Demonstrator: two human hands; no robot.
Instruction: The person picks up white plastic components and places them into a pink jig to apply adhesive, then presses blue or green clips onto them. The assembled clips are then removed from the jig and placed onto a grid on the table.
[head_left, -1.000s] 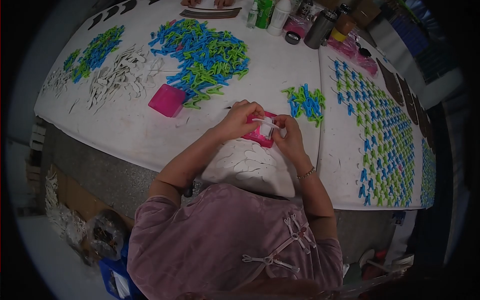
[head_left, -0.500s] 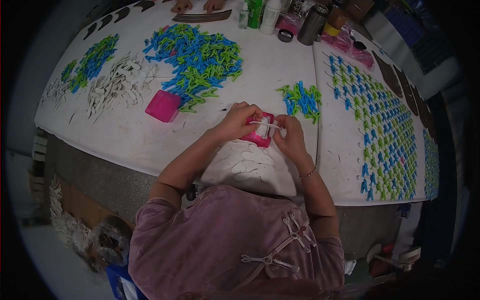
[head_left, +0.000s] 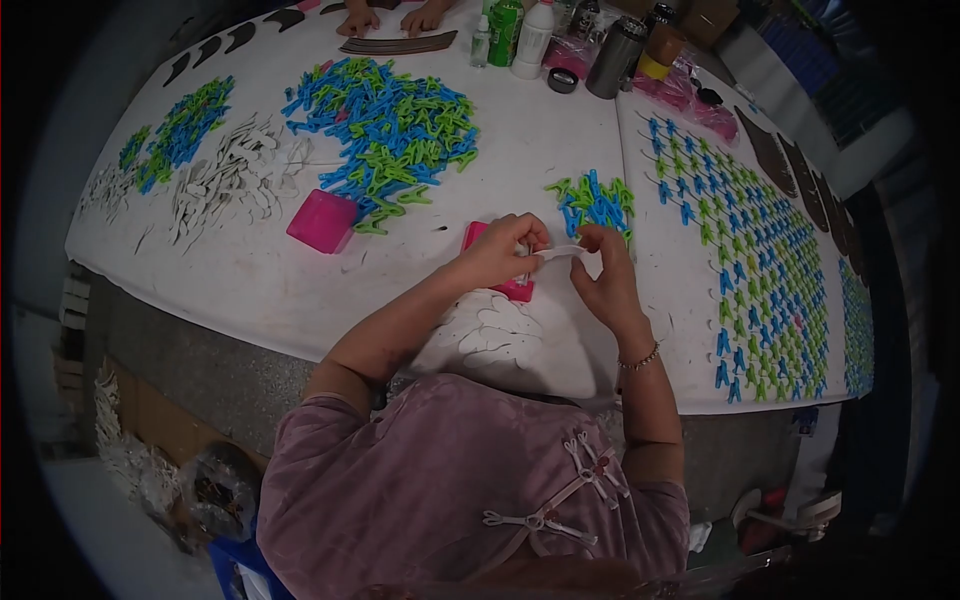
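Observation:
A thin white strip (head_left: 562,251) stretches between my two hands, just above the table. My left hand (head_left: 505,250) has its fingers closed on the strip's left end and hides part of a pink plastic box (head_left: 516,291) beneath. At the strip's right end is my right hand (head_left: 608,275), thumb and forefinger curled about it. Something white inside the box is mostly covered by the left hand. White thin curved pieces (head_left: 488,325) lie on a pale surface at the table edge before me. Close beyond my hands sits a small pile of blue and green clips (head_left: 592,203).
A large clip pile (head_left: 400,130), a white strip heap (head_left: 225,180) and a second pink box (head_left: 322,221) are at left. Rows of clips (head_left: 760,270) cover the right table. Bottles (head_left: 533,40) stand at the back, near another person's hands (head_left: 425,18).
My right hand has moved right and slightly up, away from the pink box. The white strip now spans between my hands, and my left hand has shifted slightly over the box.

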